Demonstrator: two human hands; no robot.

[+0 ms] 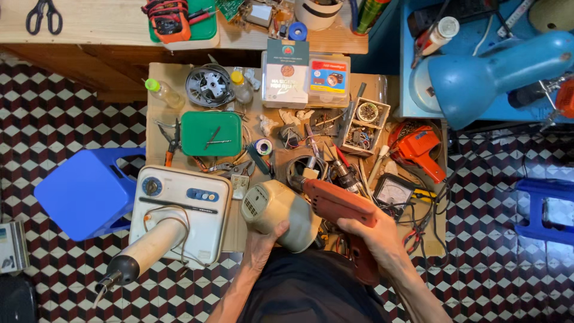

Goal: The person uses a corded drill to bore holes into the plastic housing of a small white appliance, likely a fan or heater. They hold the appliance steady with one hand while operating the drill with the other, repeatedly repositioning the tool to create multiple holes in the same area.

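My left hand point(261, 244) cups the underside of a cream-coloured motor housing point(276, 210) with a vent grille at its left end. My right hand point(375, 234) grips a red-orange electric drill point(335, 202) by its handle. The drill's nose points up and left, toward the housing and a round black part point(301, 169) just above it. Both are held over the front of a low cardboard-covered work surface point(160, 119).
A cream fan base point(179, 203) with its stem lies at front left, beside a blue plastic stool point(86, 191). A green tray point(210, 133), pliers point(171, 142), bottles, boxes, an analogue meter point(391, 192) and an orange tool point(418, 149) crowd the surface. A blue fan body point(490, 78) is at upper right.
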